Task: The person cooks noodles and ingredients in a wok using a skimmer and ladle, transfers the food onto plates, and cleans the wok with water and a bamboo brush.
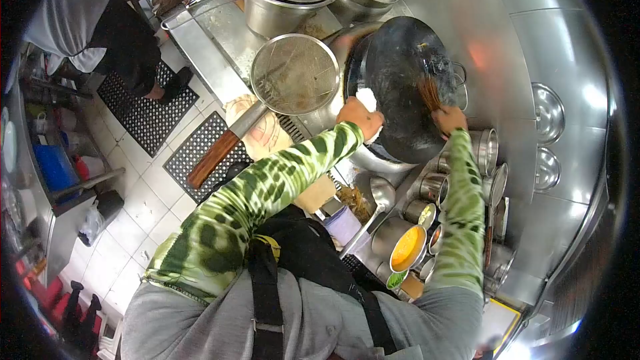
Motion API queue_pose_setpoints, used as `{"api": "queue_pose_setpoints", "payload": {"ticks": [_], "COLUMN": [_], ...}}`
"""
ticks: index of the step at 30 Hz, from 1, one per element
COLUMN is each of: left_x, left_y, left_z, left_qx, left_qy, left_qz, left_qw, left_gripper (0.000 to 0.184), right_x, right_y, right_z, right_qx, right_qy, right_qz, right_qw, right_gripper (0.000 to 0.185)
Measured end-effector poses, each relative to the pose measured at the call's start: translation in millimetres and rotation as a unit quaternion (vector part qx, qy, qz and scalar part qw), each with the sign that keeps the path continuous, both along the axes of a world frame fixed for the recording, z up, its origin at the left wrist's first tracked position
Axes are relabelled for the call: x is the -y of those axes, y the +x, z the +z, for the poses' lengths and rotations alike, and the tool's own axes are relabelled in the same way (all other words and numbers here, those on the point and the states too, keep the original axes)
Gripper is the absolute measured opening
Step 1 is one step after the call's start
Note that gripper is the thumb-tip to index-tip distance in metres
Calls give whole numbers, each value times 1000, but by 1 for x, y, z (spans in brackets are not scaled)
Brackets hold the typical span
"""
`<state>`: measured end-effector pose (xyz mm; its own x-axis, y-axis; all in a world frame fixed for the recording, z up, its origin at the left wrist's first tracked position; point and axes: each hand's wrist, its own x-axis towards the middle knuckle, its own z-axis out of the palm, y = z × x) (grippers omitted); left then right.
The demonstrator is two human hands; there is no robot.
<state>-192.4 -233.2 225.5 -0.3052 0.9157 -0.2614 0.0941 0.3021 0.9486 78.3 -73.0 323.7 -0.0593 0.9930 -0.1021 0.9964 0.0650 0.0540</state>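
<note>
A large dark wok [398, 77] is tilted up over the stove, its inside wet-looking and facing me. My left hand [360, 119] is closed on a white cloth [366, 99] at the wok's near left rim. My right hand [449, 120] grips a bamboo wok brush [429, 92], whose bristles touch the wok's inner surface on the right. The brush's handle end is mostly covered by my fingers. Left of the wok lies a round mesh strainer [295, 73] with a wooden handle [213, 159] pointing toward the floor side.
Steel pots [277, 17] stand at the back left. A ladle [363, 227] rests near a pot of orange-yellow liquid [407, 248] and several small containers on the right. Another person [127, 40] stands at the upper left on a black perforated mat [150, 103]. Tiled floor shows below.
</note>
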Motion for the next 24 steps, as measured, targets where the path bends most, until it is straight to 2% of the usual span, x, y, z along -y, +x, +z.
{"api": "queue_pose_setpoints", "payload": {"ticks": [2,3,4,5,7,8,11,13,14,15,17,19,20,22,23,24], "left_x": [-3,-3,-5,-5,-2,-2,-6,-9,-14,-14,-11,-8,-6,-3,-2,-3], "left_y": [-4,-4,-9,-11,-12,-9,1,2,8,7,5,1,-4,-9,-10,-10], "left_z": [1,0,-1,2,8,6,1,0,-8,-8,-10,-10,-7,1,4,5], "left_qx": [7,15,55,55,59,44,12,12,-30,-31,-66,-77,-60,-43,-48,-72], "left_qy": [-9,-17,-46,-45,-49,-36,-21,-38,-15,-24,14,41,67,73,55,47], "left_qz": [-14,-22,-82,-84,-87,-57,-2,-18,-3,-19,12,17,-7,-38,-49,-39], "left_qw": [1000,1000,994,994,993,997,1000,999,999,999,998,996,996,996,996,996], "left_gripper": [62,61,70,70,71,66,58,58,56,54,52,48,47,45,44,44], "right_x": [29,71,91,108,158,160,84,34,-10,2,-1,55,85,143,155,142], "right_y": [-51,-88,-88,-80,-71,-54,45,-1,11,-27,-57,-95,-90,-74,-62,-38], "right_z": [-32,-29,-49,-65,-34,-19,0,42,24,26,-14,-8,-10,1,16,24], "right_qx": [-177,-279,-225,-168,-197,-147,-104,-114,-142,-251,-322,-256,-198,-153,-179,-146], "right_qy": [51,18,60,100,9,-31,-88,-193,-187,-103,-18,-68,-23,-24,-67,-106], "right_qz": [-74,-127,-20,89,123,132,214,46,-42,-56,-68,-23,89,188,176,162], "right_qw": [980,952,972,977,973,980,967,973,971,961,944,964,976,970,966,970], "right_gripper": [46,47,49,50,53,52,50,32,39,43,48,54,55,52,49,47]}}
